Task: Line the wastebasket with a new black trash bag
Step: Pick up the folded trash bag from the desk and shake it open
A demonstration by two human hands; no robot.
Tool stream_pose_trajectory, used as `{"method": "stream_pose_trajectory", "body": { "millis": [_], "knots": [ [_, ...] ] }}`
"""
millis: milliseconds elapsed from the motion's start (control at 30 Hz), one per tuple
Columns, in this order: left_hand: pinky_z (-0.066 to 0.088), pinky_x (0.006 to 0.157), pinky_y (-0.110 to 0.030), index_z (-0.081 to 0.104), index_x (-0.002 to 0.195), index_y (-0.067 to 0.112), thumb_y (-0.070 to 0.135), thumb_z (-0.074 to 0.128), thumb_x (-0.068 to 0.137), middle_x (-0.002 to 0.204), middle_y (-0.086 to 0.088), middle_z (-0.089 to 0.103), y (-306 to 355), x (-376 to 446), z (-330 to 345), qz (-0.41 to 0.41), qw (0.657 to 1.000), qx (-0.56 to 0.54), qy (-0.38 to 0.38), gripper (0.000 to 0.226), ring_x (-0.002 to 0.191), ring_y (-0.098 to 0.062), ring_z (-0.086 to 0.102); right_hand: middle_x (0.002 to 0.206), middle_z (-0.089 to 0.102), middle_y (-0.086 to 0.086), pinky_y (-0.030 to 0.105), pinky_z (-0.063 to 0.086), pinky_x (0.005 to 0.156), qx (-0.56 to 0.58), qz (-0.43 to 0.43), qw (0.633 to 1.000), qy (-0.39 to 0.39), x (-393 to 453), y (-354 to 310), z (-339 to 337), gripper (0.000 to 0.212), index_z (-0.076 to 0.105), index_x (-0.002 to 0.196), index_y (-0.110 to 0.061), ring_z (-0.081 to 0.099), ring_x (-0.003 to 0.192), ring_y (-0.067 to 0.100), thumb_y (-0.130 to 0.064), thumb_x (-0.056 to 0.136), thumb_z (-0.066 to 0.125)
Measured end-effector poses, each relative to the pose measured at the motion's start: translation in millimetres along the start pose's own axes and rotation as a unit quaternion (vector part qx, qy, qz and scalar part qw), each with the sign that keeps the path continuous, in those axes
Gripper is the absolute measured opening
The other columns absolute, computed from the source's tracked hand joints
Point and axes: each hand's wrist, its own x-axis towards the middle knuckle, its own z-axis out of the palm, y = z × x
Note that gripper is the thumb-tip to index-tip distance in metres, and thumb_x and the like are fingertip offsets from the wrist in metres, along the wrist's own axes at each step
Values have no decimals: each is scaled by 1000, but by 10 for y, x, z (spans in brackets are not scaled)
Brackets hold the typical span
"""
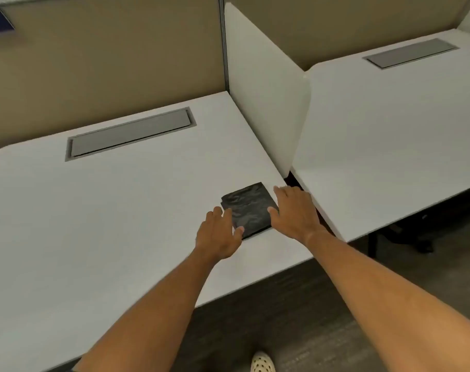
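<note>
Head view: folded black trash bag (248,210) flat on white surface (107,224), near front right corner, directly between the two grips. Left grip (219,234) just left and near-side of the bag, fingers spread and open, fingertips (239,230) touching or overlapping the bag's near-left edge; nothing clamped. Right grip (295,210) just right of the bag, also open and spread, thumb at the bag's right edge, palm down over the surface edge; nothing held. Both about equally close; left slightly more onto the plastic, contact on the right hard to confirm. Bag folded into a squarish packet, slightly longer along the diagonal running away and to the right, so long axis roughly parallel to the gap between the grips. Thin, slick film lying flat: probably needs a pinch at an edge or a slide toward the surface lip to get under it. Task barely begun by the look of it: bag still folded, not lifted, wastebasket not in frame. No brand, label or readable writing on the bag or surface. Elsewhere: grey cable hatch (130,132) well beyond the grips, white divider panel (263,98) beyond and right, shoe (262,362) on the floor below.
</note>
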Motion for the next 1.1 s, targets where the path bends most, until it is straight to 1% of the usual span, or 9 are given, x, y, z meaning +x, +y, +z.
{"method": "stream_pose_trajectory", "body": {
  "millis": [100, 367, 500, 567, 633, 700, 767, 933, 1100],
  "knots": [
    [43, 96, -43, 38, 139, 10, 44, 47, 94, 135, -14, 44, -9, 178, 191, -38, 998, -58, -14, 57, 125, -31, 42, 109, 64, 7, 38, 44, 82, 5, 15, 999, -36, 96, 71, 271, 36, 56, 121, -11, 57, 99, 24, -33, 94, 49],
    [40, 86, -35, 42, 131, 7, 26, 52, 92, 121, -18, 47, 40, 548, 410, -128, 967, -219, 7, 44, 110, -33, 50, 91, 65, 11, 43, 54, 77, 132, 115, 980, -90, 350, 117, 581, 26, 64, 94, -6, 63, 86, 27, -31, 94, 55],
    [49, 86, -40, 43, 132, 5, 20, 52, 91, 118, -18, 53, 11, 631, 419, -185, 938, -292, 18, 45, 103, -32, 56, 97, 69, 9, 44, 56, 80, 223, 170, 955, -96, 410, 123, 665, 28, 65, 106, -6, 66, 90, 27, -30, 91, 64],
    [51, 88, -44, 43, 131, 6, 19, 53, 90, 115, -16, 56, -4, 655, 418, -207, 926, -316, 22, 44, 101, -31, 57, 92, 69, 5, 40, 57, 77, 256, 186, 943, -98, 432, 105, 682, 25, 65, 104, -11, 67, 87, 25, -30, 88, 68],
    [52, 84, -42, 42, 130, 5, 19, 55, 90, 108, -11, 56, -25, 665, 413, -227, 914, -335, 23, 44, 97, -28, 58, 73, 64, -5, 27, 53, 63, 290, 195, 933, -87, 469, 81, 685, 13, 64, 80, -19, 66, 73, 18, -27, 86, 71],
    [50, 73, -35, 41, 131, 6, 20, 57, 90, 100, -6, 53, -47, 656, 383, -244, 900, -361, 22, 46, 89, -23, 57, 61, 59, -10, 21, 46, 58, 330, 188, 923, -70, 512, 29, 645, 22, 59, 66, -22, 61, 62, 10, -25, 84, 72],
    [45, 67, -27, 39, 136, 9, 23, 59, 91, 105, -7, 56, -61, 632, 320, -250, 888, -385, 21, 51, 87, -20, 56, 66, 63, -9, 18, 47, 60, 384, 175, 905, -53, 552, -68, 534, 14, 64, 73, -20, 61, 65, 5, -24, 83, 73],
    [53, 78, -31, 55, 121, 15, 44, 55, 92, 114, -8, 65, -48, 545, -99, -228, 871, -427, 83, 41, 93, -19, 62, 67, 65, -9, 5, 42, 50, 453, 94, 886, -7, 640, -451, 50, 12, 64, 73, -23, 60, 59, 0, -23, 83, 70],
    [58, 78, -38, 60, 104, 17, 60, 50, 89, 97, -3, 65, -9, 337, -871, -234, 795, -545, 126, 47, 90, -22, 67, 68, 68, -3, 26, 56, 62, 460, 24, 888, 16, 601, -910, -435, 11, 66, 74, -19, 64, 62, 10, -23, 83, 70]
  ]
}}
